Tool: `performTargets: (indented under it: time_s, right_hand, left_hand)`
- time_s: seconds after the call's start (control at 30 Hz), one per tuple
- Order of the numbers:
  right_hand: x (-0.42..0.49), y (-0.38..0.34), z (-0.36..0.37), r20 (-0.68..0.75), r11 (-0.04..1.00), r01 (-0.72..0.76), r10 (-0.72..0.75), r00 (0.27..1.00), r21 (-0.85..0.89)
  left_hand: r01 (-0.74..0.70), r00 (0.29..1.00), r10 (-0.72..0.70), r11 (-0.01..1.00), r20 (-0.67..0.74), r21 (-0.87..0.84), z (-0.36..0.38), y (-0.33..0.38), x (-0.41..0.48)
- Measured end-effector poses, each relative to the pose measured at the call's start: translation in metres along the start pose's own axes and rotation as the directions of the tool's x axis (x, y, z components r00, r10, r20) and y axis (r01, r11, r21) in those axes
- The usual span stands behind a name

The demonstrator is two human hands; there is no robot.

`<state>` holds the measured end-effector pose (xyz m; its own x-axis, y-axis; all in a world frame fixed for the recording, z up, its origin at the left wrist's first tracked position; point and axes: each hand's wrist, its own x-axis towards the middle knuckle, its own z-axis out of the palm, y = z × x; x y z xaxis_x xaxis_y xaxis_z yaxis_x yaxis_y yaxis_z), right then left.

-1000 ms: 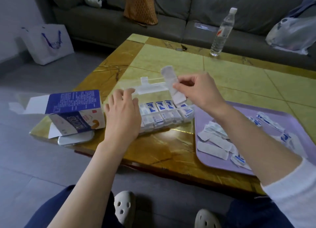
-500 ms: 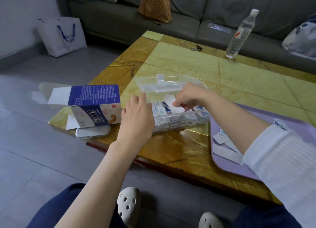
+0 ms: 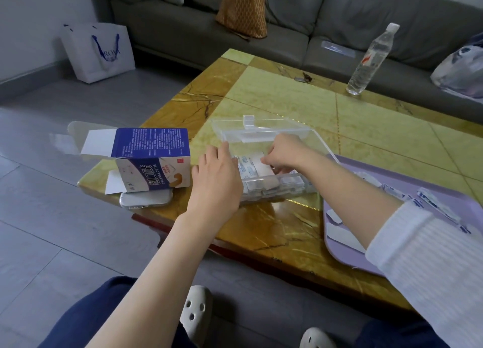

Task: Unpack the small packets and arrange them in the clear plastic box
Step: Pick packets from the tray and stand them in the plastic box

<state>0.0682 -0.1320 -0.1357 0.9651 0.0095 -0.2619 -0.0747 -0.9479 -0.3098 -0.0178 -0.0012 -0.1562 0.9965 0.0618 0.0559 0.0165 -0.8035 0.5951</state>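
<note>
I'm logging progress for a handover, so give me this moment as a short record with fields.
left hand: rests against the box's left end
right hand: inside the box, pinching a packet
lid: open
stored packets: in rows inside box
tray: right of box, holds loose packets
carton: open, resting on a phone

We see the yellow marble table (image 3: pixel 287 99) bearing the clear plastic box (image 3: pixel 285 191), a phone (image 3: pixel 146 200) beneath a blue carton (image 3: pixel 154 164) to its left, a purple tray (image 3: pixel 465 204) right, a water bottle (image 3: pixel 371 57) far back.
</note>
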Motion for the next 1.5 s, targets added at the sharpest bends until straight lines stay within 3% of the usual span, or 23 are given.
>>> performTargets:
  time_s: [0.27,0.43,0.57,0.67,0.8,0.87,1.0,1.1,1.17,1.37,1.5]
  right_hand:
    - [-0.005,-0.004,-0.002,0.056,0.985,0.031,-0.021,0.998,-0.171]
    - [-0.006,-0.009,0.000,0.078,0.991,0.027,-0.017,0.997,-0.132]
    - [-0.017,-0.003,-0.006,-0.089,0.977,0.068,-0.088,0.992,-0.201]
    - [-0.038,0.013,-0.005,-0.351,0.974,0.216,-0.227,0.908,-0.072]
    - [-0.070,0.052,-0.003,-0.649,0.905,0.420,-0.359,0.671,-0.067]
    - [-0.078,0.082,0.001,-0.683,0.934,0.357,-0.261,0.682,0.000]
    - [-0.077,0.151,0.012,-0.616,0.977,0.146,-0.020,0.787,0.155]
    - [-0.060,0.195,0.010,-0.435,0.970,-0.138,0.215,0.875,0.202]
    - [-0.045,0.213,0.008,-0.309,0.932,-0.288,0.347,0.885,0.221]
    - [-0.027,0.209,-0.003,-0.237,0.918,-0.385,0.397,0.887,0.096]
    - [-0.016,0.202,-0.008,-0.171,0.890,-0.375,0.424,0.889,0.259]
  left_hand:
    - [0.001,1.000,-0.001,1.000,-0.001,-0.016,0.000,0.000,-0.001]
    - [0.003,1.000,-0.003,1.000,0.006,-0.020,-0.001,0.000,-0.002]
    - [-0.016,0.999,0.017,1.000,-0.046,0.016,-0.002,0.002,-0.004]
    - [-0.085,0.985,0.090,0.995,-0.147,0.045,0.000,0.009,-0.006]
    - [-0.286,0.918,0.279,0.958,-0.283,0.014,0.008,0.026,-0.014]
    - [-0.377,0.880,0.360,0.926,-0.311,0.006,0.015,0.036,-0.022]
    - [-0.538,0.811,0.529,0.842,-0.248,0.037,0.032,0.057,-0.038]
    - [-0.623,0.770,0.630,0.777,-0.102,0.093,0.055,0.067,-0.040]
    - [-0.650,0.754,0.656,0.742,0.023,0.164,0.070,0.072,-0.037]
    - [-0.639,0.758,0.550,0.733,0.350,0.233,0.106,0.089,-0.027]
    - [-0.626,0.760,0.480,0.720,0.438,0.298,0.122,0.095,-0.018]
